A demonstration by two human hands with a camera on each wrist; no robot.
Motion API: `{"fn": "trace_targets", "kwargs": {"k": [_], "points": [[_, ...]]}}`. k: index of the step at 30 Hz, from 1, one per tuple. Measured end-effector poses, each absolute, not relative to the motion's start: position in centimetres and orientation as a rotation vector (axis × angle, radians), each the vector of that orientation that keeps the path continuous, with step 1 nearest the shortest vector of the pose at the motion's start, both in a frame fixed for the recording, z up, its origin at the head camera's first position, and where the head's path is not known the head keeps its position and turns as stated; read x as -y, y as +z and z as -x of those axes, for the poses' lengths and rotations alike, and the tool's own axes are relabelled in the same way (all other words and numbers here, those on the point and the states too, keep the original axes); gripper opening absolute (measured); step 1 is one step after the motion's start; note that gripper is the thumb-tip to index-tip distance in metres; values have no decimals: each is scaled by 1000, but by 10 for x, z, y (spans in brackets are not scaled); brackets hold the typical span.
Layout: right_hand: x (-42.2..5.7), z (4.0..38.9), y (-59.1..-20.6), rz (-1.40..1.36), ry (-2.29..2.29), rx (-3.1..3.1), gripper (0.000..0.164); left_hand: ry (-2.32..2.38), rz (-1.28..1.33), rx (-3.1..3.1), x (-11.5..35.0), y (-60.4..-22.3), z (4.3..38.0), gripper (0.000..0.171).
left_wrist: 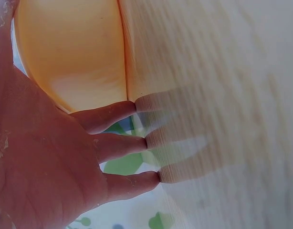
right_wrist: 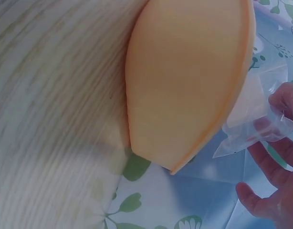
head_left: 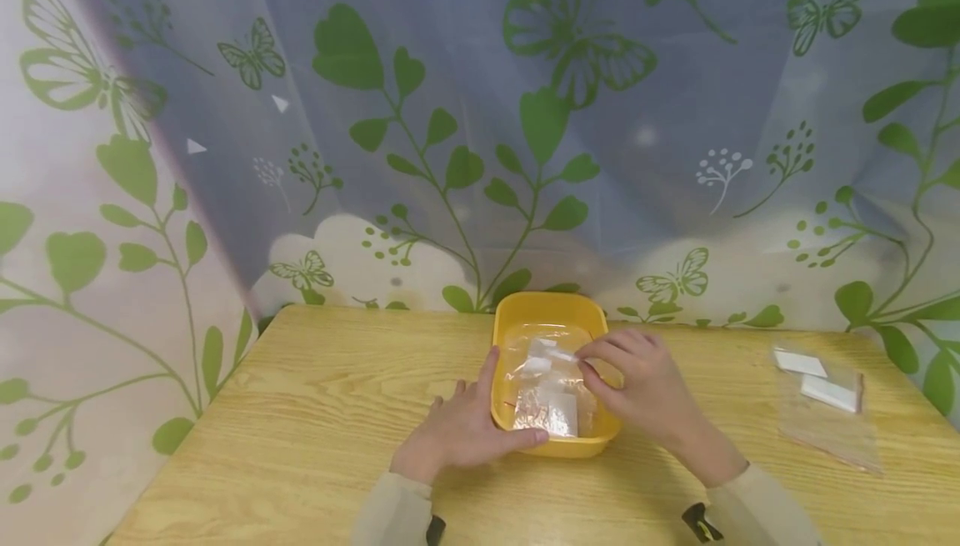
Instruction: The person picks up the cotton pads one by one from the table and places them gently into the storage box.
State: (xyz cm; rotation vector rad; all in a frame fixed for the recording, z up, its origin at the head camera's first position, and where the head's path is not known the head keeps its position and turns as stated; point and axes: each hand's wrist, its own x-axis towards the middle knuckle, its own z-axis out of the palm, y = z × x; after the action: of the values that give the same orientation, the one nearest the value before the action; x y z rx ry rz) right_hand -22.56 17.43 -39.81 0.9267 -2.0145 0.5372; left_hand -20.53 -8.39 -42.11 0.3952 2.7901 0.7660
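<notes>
A yellow plastic bin (head_left: pixel 585 448) stands on the table near its back edge. My left hand (head_left: pixel 468 429) rests against the bin's left side with spread, straight fingers, the thumb lying over the front rim. In the left wrist view, three fingertips of that hand touch the tabletop beside the bin (left_wrist: pixel 72 52). Thumb and fingers of my right hand (head_left: pixel 645 379) pinch a small clear plastic bag (right_wrist: pixel 246 105) with a white flat piece inside, raised above the bin's rim in the right wrist view. More clear bags (head_left: pixel 562 414) with white pieces lie in the bin.
On the right of the wood-grain table (head_left: pixel 337 363) lies a clear zip bag (head_left: pixel 825 438) with two white rectangular pieces (head_left: pixel 829 393). A curtain (head_left: pixel 465 96) printed with leaves and butterflies hangs right behind the table and along the left.
</notes>
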Motion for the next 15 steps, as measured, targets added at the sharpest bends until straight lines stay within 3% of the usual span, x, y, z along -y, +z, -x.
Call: {"fn": "trace_targets", "kwargs": {"k": [7,15], "points": [[-172,226,-404,-930,555,2048,5,760,-393,-2790,84,-420,206,127],[-168,224,-408,-957,570,2061,4,780,-389,-2780,83,-420,204,127]]}}
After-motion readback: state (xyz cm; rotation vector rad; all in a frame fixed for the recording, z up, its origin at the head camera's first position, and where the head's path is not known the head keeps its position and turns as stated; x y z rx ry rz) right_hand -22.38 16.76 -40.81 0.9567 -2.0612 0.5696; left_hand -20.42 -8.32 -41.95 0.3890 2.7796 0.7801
